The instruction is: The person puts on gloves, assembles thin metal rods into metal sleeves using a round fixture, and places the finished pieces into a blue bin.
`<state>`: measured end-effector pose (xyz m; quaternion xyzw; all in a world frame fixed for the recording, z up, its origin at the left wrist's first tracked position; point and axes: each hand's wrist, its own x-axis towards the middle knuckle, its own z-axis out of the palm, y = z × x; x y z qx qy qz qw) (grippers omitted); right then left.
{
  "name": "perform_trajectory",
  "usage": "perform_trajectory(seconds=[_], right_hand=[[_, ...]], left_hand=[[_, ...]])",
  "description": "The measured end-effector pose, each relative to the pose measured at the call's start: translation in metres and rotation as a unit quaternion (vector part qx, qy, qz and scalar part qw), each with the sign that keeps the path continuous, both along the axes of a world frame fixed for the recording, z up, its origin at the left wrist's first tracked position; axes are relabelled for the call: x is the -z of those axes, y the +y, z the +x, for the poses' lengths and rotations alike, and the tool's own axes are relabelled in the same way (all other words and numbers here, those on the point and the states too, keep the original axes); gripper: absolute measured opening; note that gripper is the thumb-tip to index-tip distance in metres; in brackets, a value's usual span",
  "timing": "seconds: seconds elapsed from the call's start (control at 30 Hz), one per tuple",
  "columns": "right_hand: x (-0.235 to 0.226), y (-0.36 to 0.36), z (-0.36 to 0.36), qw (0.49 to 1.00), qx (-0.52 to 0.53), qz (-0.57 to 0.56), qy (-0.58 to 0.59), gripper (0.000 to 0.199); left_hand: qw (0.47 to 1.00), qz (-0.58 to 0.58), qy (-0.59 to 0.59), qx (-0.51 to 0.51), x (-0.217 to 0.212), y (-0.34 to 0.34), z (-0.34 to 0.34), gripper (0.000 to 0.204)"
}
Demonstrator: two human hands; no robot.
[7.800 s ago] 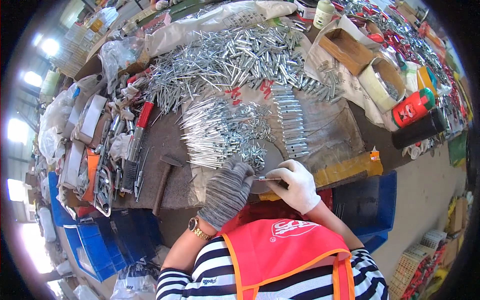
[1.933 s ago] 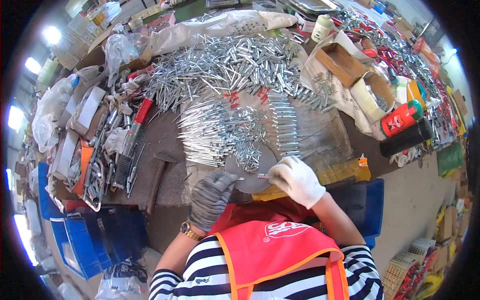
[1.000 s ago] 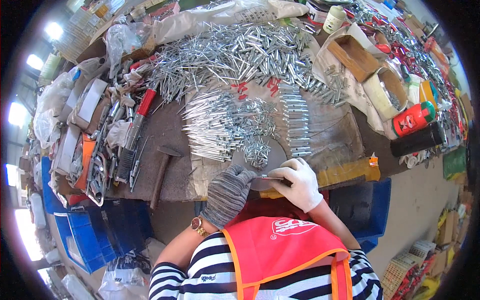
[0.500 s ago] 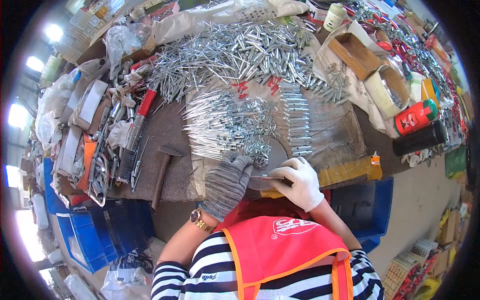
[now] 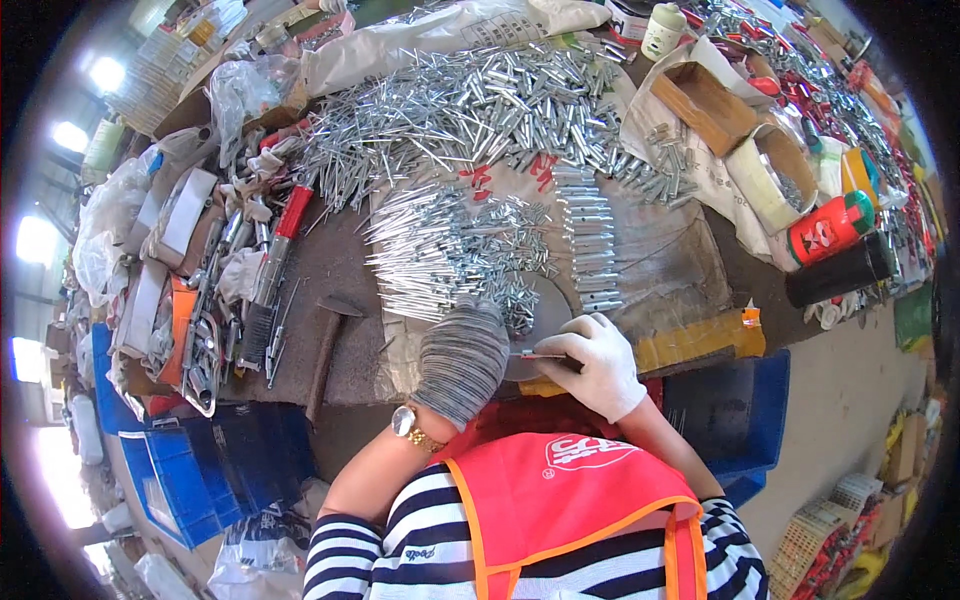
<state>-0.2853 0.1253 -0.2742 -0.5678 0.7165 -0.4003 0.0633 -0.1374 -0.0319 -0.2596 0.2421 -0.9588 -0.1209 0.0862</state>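
Observation:
My left hand (image 5: 463, 355), in a grey striped glove, is curled with its back upward beside a heap of small metal pins (image 5: 515, 300). Its fingertips are hidden, so what they grip does not show. In a white glove, my right hand (image 5: 600, 368) pinches a thin metal rod (image 5: 530, 354) between thumb and fingers. The rod's left end meets the edge of the left glove. Both hands are at the near edge of the bench, over a grey round plate (image 5: 553, 312). Long thin silver rods (image 5: 415, 255) lie left of the pins, and a column of metal sleeves (image 5: 596, 240) lies to their right.
A hammer (image 5: 325, 350) lies left of my hands, near a red-handled wire brush (image 5: 270, 270). Behind is a large heap of metal tubes (image 5: 500, 100). An open cardboard box (image 5: 705, 108) and a red-green can (image 5: 832, 230) stand right. Blue crates (image 5: 725, 410) sit below the bench.
My left hand has rolled, turning its back and the watch face upward, with its fingers now hidden. My right hand stays nearly in place with the rod.

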Motion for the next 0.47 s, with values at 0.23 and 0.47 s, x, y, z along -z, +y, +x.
perform_trajectory(seconds=[0.23,0.47], right_hand=[[0.002,0.001,-0.001,1.000,0.002,0.006,-0.009,0.017],[0.002,0.002,-0.001,1.000,-0.005,0.012,-0.006,0.019]], left_hand=[[0.975,0.194,0.111,-0.014,-0.020,0.008,0.006,0.022],[0.956,0.241,0.165,0.033,-0.007,0.019,0.021,0.020]])
